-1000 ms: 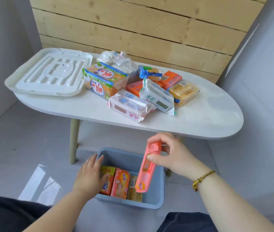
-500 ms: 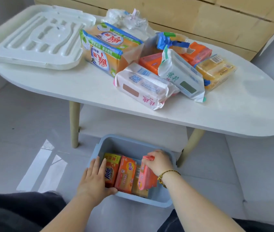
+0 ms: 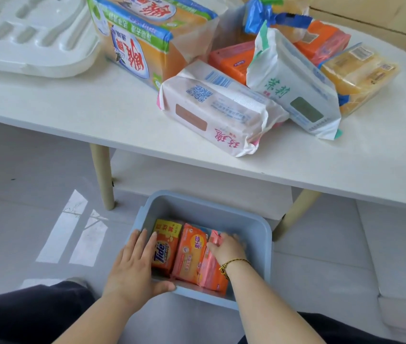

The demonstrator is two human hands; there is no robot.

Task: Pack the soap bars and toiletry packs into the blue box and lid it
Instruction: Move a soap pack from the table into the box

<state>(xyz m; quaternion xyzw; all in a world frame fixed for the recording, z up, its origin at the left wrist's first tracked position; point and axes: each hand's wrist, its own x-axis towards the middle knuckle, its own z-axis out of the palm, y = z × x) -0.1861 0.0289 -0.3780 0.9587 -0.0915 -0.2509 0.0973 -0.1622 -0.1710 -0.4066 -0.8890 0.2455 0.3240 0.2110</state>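
Note:
The blue box (image 3: 212,209) stands on the floor in front of the white table (image 3: 97,115). Inside it a Tide soap bar (image 3: 164,249), an orange soap bar (image 3: 189,254) and a pink soap bar (image 3: 209,271) stand side by side. My left hand (image 3: 132,266) holds the box's near left rim, fingers straight over the edge and thumb along the front wall. My right hand (image 3: 226,249) is down inside the box and grips the pink soap bar at its top. On the table lie a white pack with red print (image 3: 221,108), a white-green pack (image 3: 293,88) and an orange multi-pack (image 3: 147,38).
The white lid (image 3: 30,36) lies on the table's left end. More orange soap packs (image 3: 234,59) and a yellow pack (image 3: 360,73) sit at the back right. Wooden table legs (image 3: 102,177) stand beside the box. My dark trouser legs (image 3: 30,316) frame the bottom edge.
My right hand has carried the pink soap bar down from above the box and stood it beside the orange bar. The camera has tilted down and closer. My left hand stayed on the rim.

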